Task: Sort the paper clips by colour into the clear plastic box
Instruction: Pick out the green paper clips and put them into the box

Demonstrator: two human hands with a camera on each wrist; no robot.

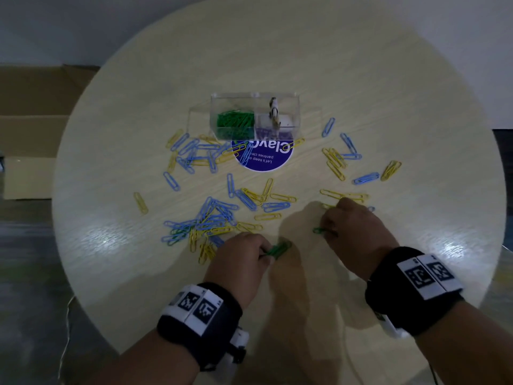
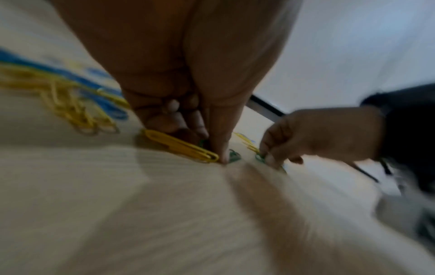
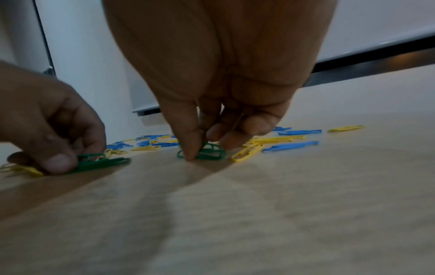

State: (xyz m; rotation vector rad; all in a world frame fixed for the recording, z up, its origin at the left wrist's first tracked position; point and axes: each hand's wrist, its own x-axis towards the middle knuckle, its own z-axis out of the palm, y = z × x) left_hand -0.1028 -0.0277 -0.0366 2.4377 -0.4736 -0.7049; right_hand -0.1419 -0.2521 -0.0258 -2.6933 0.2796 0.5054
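A clear plastic box (image 1: pixel 288 107) stands mid-table; its left compartment holds green paper clips (image 1: pixel 235 122). Blue clips (image 1: pixel 211 215) and yellow clips (image 1: pixel 334 161) lie scattered across the round table. My left hand (image 1: pixel 261 252) pinches a small bunch of green clips (image 1: pixel 279 249) against the tabletop near the front; the same bunch (image 3: pixel 98 162) shows at the left of the right wrist view. My right hand (image 1: pixel 329 232) pinches other green clips (image 3: pixel 209 151) on the surface, a little to the right of the left hand. A yellow clip (image 2: pixel 181 146) lies beside my left fingers.
A round blue sticker (image 1: pixel 263 157) with white lettering sits in front of the box. The box's right compartment holds a small black-and-white object (image 1: pixel 274 111). Cardboard boxes (image 1: pixel 33 107) stand off the table's left. Wrist bands with markers (image 1: pixel 427 276) wrap both wrists.
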